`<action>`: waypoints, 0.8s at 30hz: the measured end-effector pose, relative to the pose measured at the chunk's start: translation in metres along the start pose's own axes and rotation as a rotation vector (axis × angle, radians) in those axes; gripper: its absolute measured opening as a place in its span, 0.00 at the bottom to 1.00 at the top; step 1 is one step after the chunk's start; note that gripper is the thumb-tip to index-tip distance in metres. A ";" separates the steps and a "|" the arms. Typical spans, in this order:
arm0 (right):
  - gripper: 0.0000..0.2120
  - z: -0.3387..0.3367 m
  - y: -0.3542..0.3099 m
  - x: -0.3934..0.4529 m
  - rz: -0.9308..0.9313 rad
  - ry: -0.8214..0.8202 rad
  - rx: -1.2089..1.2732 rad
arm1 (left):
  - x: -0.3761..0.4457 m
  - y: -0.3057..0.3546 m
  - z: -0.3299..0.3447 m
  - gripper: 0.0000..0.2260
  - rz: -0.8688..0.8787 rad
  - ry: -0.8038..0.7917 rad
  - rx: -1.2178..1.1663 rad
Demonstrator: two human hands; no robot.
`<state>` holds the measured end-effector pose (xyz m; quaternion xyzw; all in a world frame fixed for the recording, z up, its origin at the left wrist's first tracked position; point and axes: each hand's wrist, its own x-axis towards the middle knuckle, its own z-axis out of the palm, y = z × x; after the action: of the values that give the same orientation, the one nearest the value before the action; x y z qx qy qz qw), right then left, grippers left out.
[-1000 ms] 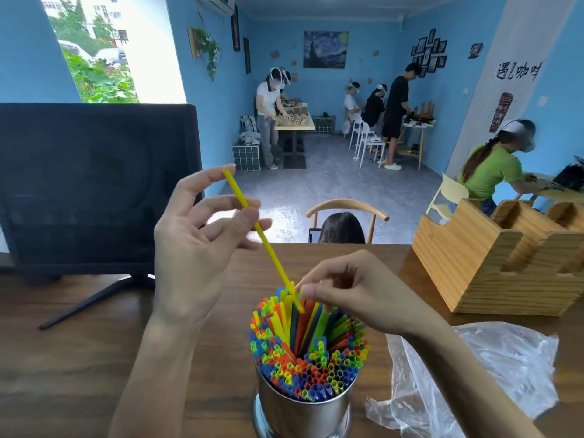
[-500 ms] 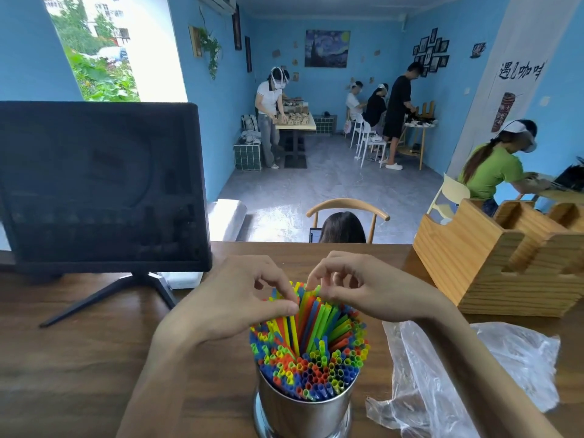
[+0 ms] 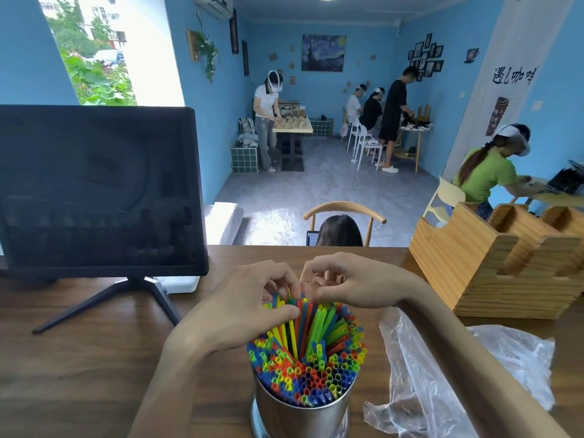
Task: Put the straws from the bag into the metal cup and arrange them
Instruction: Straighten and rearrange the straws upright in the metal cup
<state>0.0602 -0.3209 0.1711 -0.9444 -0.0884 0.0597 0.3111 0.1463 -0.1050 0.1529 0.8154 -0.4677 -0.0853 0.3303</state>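
A shiny metal cup (image 3: 303,417) stands at the near edge of the wooden table, packed with several upright coloured straws (image 3: 311,358) in yellow, green, blue, orange and red. My left hand (image 3: 246,306) hovers over the far left tops of the straws, its thumb and fingers curled and pinching some straw ends. My right hand (image 3: 350,281) is just beside it on the right, fingers bent, pinching straw tips at the far side of the bundle. The clear plastic bag (image 3: 442,374) lies crumpled and flat to the right of the cup.
A dark monitor (image 3: 94,191) on a black stand fills the left of the table. A wooden organiser box (image 3: 493,263) sits at the right rear. Beyond the table edge are a chair with a seated person and other people in the blue room.
A second ago my left hand held a yellow straw up high while my right guided its lower end into the cup. That straw is now down in the bundle and both hands are at the straw tops.
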 end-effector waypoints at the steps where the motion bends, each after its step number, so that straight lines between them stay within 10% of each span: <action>1: 0.03 0.000 0.002 0.000 -0.010 0.015 0.005 | 0.000 0.001 0.000 0.06 0.001 0.008 0.007; 24: 0.17 0.032 0.018 -0.019 0.070 0.140 0.699 | 0.002 0.030 0.002 0.08 -0.093 0.074 0.231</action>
<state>0.0386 -0.3206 0.1364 -0.7851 -0.0089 0.0320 0.6185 0.1254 -0.1173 0.1701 0.8715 -0.4234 -0.0159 0.2469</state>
